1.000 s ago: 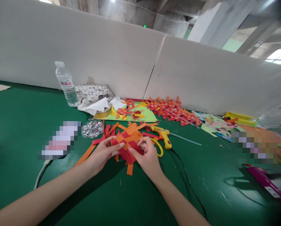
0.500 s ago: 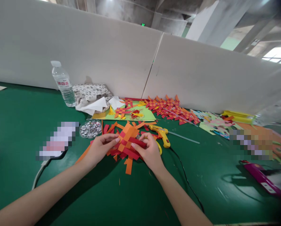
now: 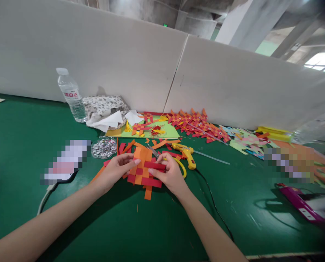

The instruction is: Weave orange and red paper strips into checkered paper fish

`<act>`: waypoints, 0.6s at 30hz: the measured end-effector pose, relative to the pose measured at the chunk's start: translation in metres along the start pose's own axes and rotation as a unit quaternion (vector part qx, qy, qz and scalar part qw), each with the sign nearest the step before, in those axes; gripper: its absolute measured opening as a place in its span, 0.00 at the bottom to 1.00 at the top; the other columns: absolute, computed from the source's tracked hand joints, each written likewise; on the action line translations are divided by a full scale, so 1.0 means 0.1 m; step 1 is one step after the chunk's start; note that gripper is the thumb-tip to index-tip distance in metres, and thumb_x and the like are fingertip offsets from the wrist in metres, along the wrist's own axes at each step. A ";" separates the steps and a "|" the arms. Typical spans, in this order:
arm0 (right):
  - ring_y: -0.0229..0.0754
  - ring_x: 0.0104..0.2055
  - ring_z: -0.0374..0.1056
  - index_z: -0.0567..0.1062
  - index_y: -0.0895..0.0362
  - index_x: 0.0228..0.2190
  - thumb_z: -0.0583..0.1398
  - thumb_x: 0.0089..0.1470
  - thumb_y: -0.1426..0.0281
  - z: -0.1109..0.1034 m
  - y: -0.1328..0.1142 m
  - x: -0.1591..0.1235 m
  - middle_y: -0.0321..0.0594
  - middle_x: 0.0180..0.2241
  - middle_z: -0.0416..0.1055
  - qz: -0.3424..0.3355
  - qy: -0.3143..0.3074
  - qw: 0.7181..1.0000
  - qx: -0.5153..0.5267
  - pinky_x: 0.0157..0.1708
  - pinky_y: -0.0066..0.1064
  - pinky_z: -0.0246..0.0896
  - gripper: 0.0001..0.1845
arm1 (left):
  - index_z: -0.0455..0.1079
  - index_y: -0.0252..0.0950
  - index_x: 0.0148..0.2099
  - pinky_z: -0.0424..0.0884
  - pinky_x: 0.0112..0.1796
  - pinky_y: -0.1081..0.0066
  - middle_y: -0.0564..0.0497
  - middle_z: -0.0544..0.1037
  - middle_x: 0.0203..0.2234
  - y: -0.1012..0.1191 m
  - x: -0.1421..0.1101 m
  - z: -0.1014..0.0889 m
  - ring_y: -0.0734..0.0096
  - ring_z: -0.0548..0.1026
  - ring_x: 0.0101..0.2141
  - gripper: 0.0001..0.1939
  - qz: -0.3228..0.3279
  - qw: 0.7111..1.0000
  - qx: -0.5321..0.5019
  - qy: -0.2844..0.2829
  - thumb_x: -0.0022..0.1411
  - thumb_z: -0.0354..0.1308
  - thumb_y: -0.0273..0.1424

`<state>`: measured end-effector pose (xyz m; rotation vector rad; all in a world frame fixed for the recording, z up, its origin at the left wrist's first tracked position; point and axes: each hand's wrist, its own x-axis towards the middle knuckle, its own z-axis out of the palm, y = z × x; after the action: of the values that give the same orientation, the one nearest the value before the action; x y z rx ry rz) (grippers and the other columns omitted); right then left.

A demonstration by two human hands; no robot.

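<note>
Between my hands is a piece woven from orange and red paper strips (image 3: 139,171), held just above the green table. My left hand (image 3: 118,169) pinches its left edge, thumb on top. My right hand (image 3: 170,173) grips the right side, where red strip ends stick out between thumb and fingers. Behind my right fingers lie scissors with yellow handles (image 3: 183,168), their blades partly showing. Loose red and orange paper strips (image 3: 127,146) are scattered behind and under the woven piece. A yellow hot glue gun (image 3: 188,154) with a clear glue stick lies just right of them.
A round tray of googly eyes (image 3: 104,147) sits left of the strips. Finished woven paper fish (image 3: 189,122) are heaped near the partition. A water bottle (image 3: 72,96), a patterned pouch (image 3: 105,109) and a purple power strip (image 3: 301,204) stand around. The glue gun's black cord (image 3: 213,200) runs toward the front.
The woven piece has turned from a slanted position to nearly upright and squared, its red strips now pointing right. Both hands keep hold of it. The scissors' blades show more.
</note>
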<state>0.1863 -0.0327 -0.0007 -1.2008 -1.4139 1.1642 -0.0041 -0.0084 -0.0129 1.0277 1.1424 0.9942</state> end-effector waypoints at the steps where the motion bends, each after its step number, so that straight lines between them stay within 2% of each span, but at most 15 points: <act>1: 0.39 0.27 0.71 0.60 0.53 0.28 0.66 0.40 0.65 0.00 -0.01 0.00 0.31 0.26 0.70 -0.001 -0.010 1.000 -0.009 0.27 0.31 0.68 0.19 | 0.72 0.37 0.35 0.61 0.21 0.79 0.56 0.74 0.23 -0.01 0.01 -0.01 0.80 0.67 0.20 0.16 -0.001 1.000 0.001 0.001 0.43 0.67 0.39; 5: 0.40 0.34 0.70 0.61 0.53 0.28 0.69 0.34 0.64 0.02 -0.03 -0.01 0.33 0.29 0.69 -0.002 -0.013 1.000 -0.022 0.31 0.30 0.67 0.23 | 0.72 0.37 0.28 0.57 0.20 0.79 0.58 0.70 0.18 -0.03 0.01 0.00 0.81 0.63 0.17 0.11 0.017 0.999 0.027 -0.033 0.44 0.67 0.36; 10: 0.34 0.24 0.67 0.58 0.53 0.28 0.68 0.36 0.65 0.03 -0.01 0.01 0.31 0.26 0.71 0.025 0.016 0.999 0.034 0.26 0.26 0.62 0.24 | 0.74 0.37 0.28 0.60 0.25 0.78 0.54 0.74 0.22 0.03 -0.14 0.09 0.76 0.67 0.23 0.08 0.007 0.984 0.085 -0.158 0.49 0.63 0.36; 14: 0.34 0.24 0.66 0.58 0.53 0.27 0.68 0.37 0.65 0.03 0.01 0.02 0.30 0.24 0.70 0.011 0.046 0.998 0.042 0.26 0.26 0.60 0.22 | 0.73 0.38 0.29 0.57 0.24 0.78 0.56 0.70 0.20 0.05 -0.19 0.13 0.76 0.63 0.22 0.11 0.007 0.983 0.087 -0.159 0.53 0.58 0.40; 18: 0.35 0.24 0.66 0.59 0.53 0.27 0.68 0.37 0.66 0.03 0.03 0.02 0.30 0.24 0.69 0.005 0.048 0.998 0.041 0.27 0.27 0.61 0.22 | 0.71 0.37 0.31 0.56 0.24 0.78 0.56 0.69 0.21 0.05 -0.17 0.13 0.77 0.62 0.22 0.09 0.011 0.983 0.078 -0.165 0.51 0.61 0.38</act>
<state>0.1832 -0.0311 -0.0036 -1.1913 -1.2779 1.1449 0.0057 -0.0247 -0.0027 1.2797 0.9454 0.7246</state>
